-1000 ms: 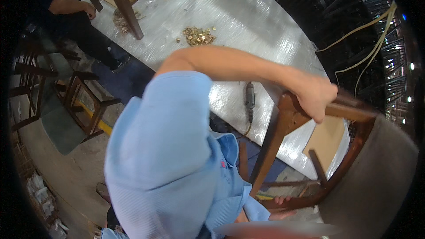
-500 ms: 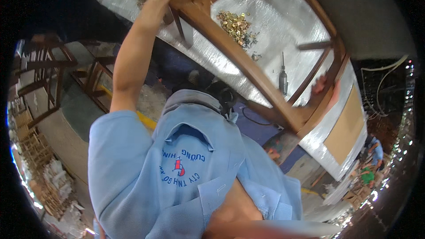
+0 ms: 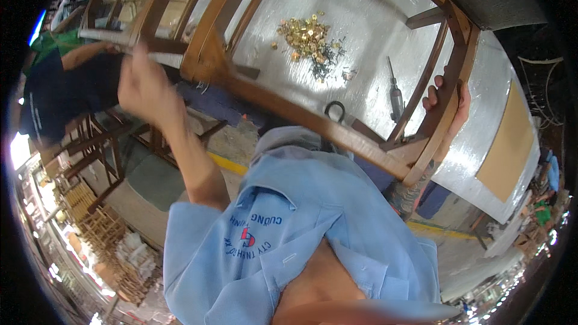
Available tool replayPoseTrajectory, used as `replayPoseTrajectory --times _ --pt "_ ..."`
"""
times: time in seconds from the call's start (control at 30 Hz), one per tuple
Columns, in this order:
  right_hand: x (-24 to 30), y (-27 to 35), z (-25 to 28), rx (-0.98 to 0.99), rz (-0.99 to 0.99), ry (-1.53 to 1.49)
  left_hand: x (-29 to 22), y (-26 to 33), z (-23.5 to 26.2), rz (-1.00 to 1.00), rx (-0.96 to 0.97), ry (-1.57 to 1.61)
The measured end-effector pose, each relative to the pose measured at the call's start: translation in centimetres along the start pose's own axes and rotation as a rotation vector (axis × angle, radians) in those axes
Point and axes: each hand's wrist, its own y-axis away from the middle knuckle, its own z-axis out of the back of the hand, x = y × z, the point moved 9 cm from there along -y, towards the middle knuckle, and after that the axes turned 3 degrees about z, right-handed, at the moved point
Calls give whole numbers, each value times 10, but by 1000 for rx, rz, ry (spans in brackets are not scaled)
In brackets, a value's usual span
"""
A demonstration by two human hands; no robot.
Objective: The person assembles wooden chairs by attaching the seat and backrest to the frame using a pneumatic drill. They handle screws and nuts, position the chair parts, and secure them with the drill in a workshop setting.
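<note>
A brown wooden chair frame (image 3: pixel 313 121) stands tilted over the wrapped table (image 3: pixel 367 18), one long rail running across in front of my body. My right hand (image 3: pixel 448 99) is closed round the rail at its right end, fingertips showing on the inner side. My left hand (image 3: pixel 147 87) is off the wood, just left of the frame's near-left corner; motion smears its fingers. Inside the frame's outline, a heap of brass-coloured brackets (image 3: pixel 304 33) and small dark screws (image 3: pixel 325 63) lies on the table. A dark electric screwdriver (image 3: pixel 395 99) lies near my right hand.
A brown cardboard sheet (image 3: pixel 509 144) lies at the table's right end. More wooden frames (image 3: pixel 162 6) stand at the far left, near a person in dark clothing (image 3: pixel 72 93). Chairs (image 3: pixel 105 150) and stacked wooden pieces (image 3: pixel 108 229) stand on the floor at left.
My left hand has let go of the frame's corner and moved down and left. The frame has turned, its left corner now nearer me. My right hand keeps its grip.
</note>
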Motion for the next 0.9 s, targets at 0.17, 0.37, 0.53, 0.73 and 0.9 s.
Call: replayPoseTrajectory --times 0.17,0.37,0.53,0.73,0.9 --pt "0 -5 -9 -15 -2 -18 29 165 -87 614 1778 254" --pt "1 -7 -7 -3 -14 -65 127 158 -134 682 1387 -134" --pt "4 -10 -14 8 -8 -22 303 154 -161 546 831 -518" --pt "8 -8 -18 -41 -8 13 365 155 -192 606 295 -636" --pt "3 -6 -16 -61 -31 -26 394 165 -181 677 190 -546"
